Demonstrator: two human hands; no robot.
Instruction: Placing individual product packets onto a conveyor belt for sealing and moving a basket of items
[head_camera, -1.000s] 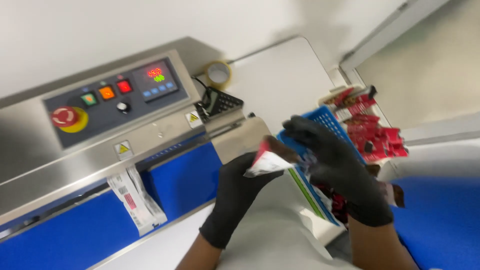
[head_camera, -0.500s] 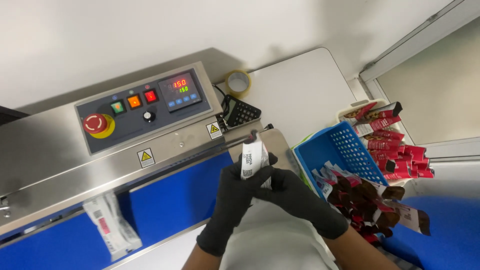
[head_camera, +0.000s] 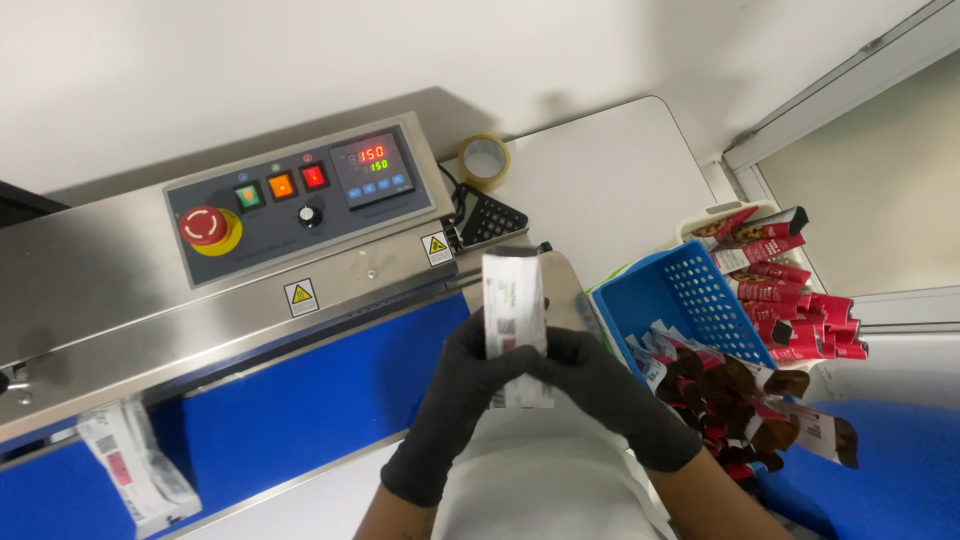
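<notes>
Both of my hands wear black gloves and hold one white sachet (head_camera: 514, 300) upright in front of the sealing machine (head_camera: 200, 300). My left hand (head_camera: 462, 390) grips its lower left side. My right hand (head_camera: 590, 385) grips its lower right side. The sachet's top end stands near the machine's metal feed slot, just above the blue conveyor belt (head_camera: 300, 400). Another sealed white sachet (head_camera: 135, 465) lies on the belt at the far left.
A blue plastic basket (head_camera: 690, 300) at the right holds several red and brown sachets (head_camera: 720, 385). More red sachets (head_camera: 790, 290) are heaped behind it. A tape roll (head_camera: 484, 160) and a black calculator (head_camera: 485, 215) lie on the white table behind the machine's control panel (head_camera: 295, 195).
My hands brought the sachet from beside the basket to the middle and turned it upright. The sachet on the belt travelled further left. The view shifted right and down.
</notes>
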